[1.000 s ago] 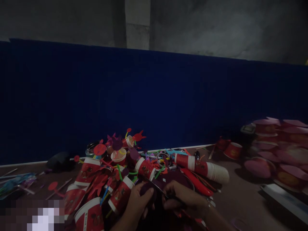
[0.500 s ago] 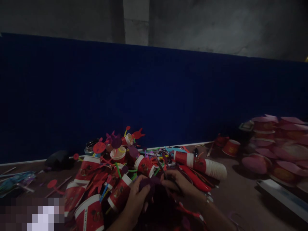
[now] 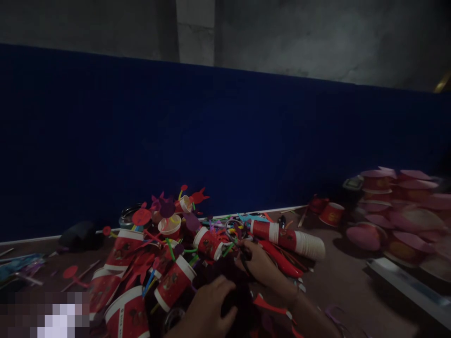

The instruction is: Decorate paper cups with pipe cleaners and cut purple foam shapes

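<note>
My right hand [image 3: 259, 265] is closed around dark-handled scissors [image 3: 245, 266], held over the cluttered middle of the table; their blades are hard to make out. Lower and to the left, my left hand [image 3: 211, 305] has its thumb and fingers apart, and I see nothing in it. Beside it lies a red paper cup [image 3: 175, 281] on its side, with a dark round object [image 3: 174, 319] partly hidden below. A stack of red and white paper cups [image 3: 289, 238] lies beyond my right hand, and a shiny red piece [image 3: 282, 260] is just right of it.
Red cups with straws and paper cutouts [image 3: 141, 217] heap up at the left. Pink-topped red tubs [image 3: 410, 246] are piled at the right, near a long pale box [image 3: 408, 286]. A blue panel [image 3: 225, 141] stands along the table's back edge.
My left hand has let go of the dark purple round piece and drawn down toward me, fingers opening. My right hand stays near the same spot with the scissors. The view has shifted slightly.
</note>
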